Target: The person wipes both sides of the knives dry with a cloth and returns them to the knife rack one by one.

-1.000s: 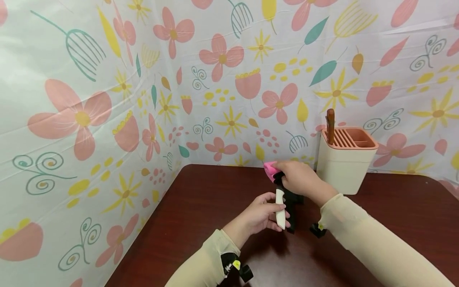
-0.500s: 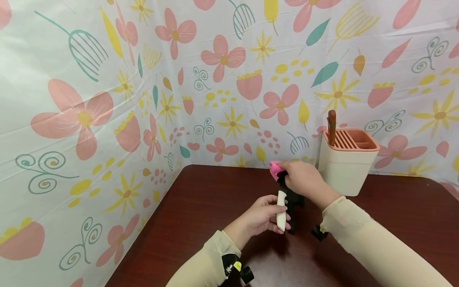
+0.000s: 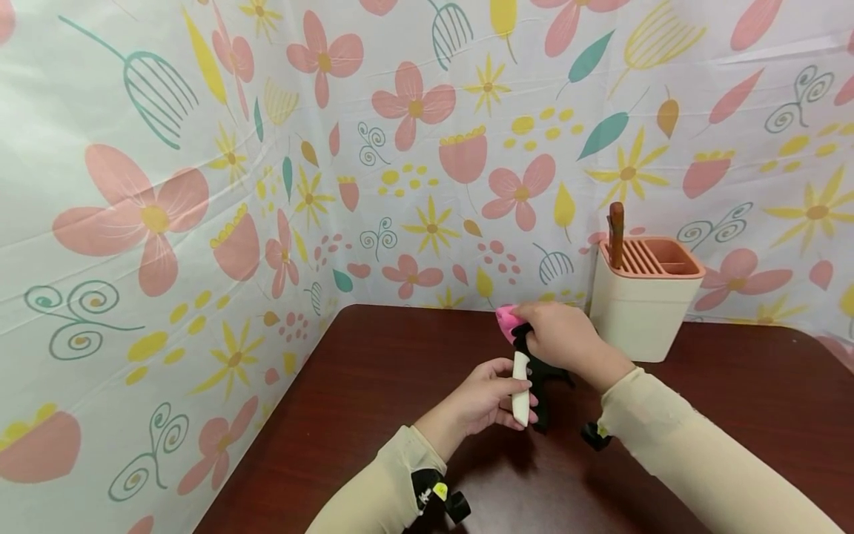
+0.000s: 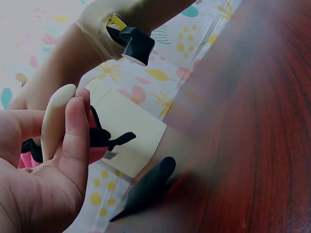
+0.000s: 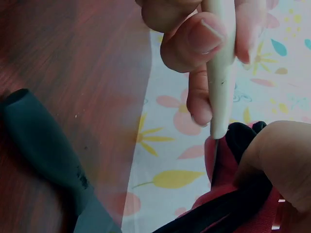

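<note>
In the head view my left hand (image 3: 482,400) holds a knife by its white handle (image 3: 521,389), thumb on one side and fingers on the other. The handle stands nearly upright. In the right wrist view, its thin blade (image 5: 215,162) runs down from the handle into a pink cloth (image 5: 211,194) with black strips. My right hand (image 3: 563,337) grips this pink cloth (image 3: 508,324) around the blade, most of which is hidden. A second knife with a black handle (image 5: 46,141) lies on the table; from the head it is partly behind the left hand.
A cream knife block (image 3: 634,315) with a coral slotted top stands at the back right, behind my right hand. One knife with a brown handle (image 3: 616,236) sits upright in it. The dark red table (image 3: 400,348) meets flower-printed sheeting at its left and back.
My right hand and the pink cloth moved slightly right, then a little back left. A black strip beneath the right hand now hangs differently. The left hand keeps its hold on the white handle.
</note>
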`<state>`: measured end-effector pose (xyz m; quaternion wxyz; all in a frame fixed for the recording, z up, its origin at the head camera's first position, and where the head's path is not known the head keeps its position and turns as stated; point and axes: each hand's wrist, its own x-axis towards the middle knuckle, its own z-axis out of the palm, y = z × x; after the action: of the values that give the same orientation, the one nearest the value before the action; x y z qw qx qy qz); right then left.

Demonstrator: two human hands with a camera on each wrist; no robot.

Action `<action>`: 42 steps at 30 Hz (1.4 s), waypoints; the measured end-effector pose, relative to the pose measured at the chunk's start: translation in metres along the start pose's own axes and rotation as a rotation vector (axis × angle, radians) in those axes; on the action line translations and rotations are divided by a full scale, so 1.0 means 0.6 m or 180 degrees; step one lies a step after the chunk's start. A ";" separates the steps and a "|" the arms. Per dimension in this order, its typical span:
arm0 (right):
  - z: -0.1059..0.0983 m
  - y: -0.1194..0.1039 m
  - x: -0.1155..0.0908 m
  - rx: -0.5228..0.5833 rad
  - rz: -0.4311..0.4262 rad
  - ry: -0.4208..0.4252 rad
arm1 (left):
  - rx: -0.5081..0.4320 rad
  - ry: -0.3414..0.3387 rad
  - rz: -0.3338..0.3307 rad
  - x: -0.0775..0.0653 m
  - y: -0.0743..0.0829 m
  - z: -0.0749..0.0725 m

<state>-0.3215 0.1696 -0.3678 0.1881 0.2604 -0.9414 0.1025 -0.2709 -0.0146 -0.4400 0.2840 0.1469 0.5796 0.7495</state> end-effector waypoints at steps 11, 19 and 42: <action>-0.008 -0.015 -0.020 0.0388 0.0000 -0.0272 | 0.0002 0.0157 -0.0044 0.002 0.000 -0.003; -0.009 -0.021 -0.042 0.0748 -0.0002 -0.0334 | -0.0024 0.0196 -0.0057 0.000 -0.002 -0.004; -0.004 -0.023 -0.094 0.1583 0.0141 -0.0062 | 0.0025 0.0124 -0.0073 -0.002 -0.002 0.002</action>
<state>-0.2687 0.1838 -0.3873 0.1070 0.2790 -0.8945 0.3325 -0.2690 -0.0146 -0.4406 0.2807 0.1267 0.5896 0.7466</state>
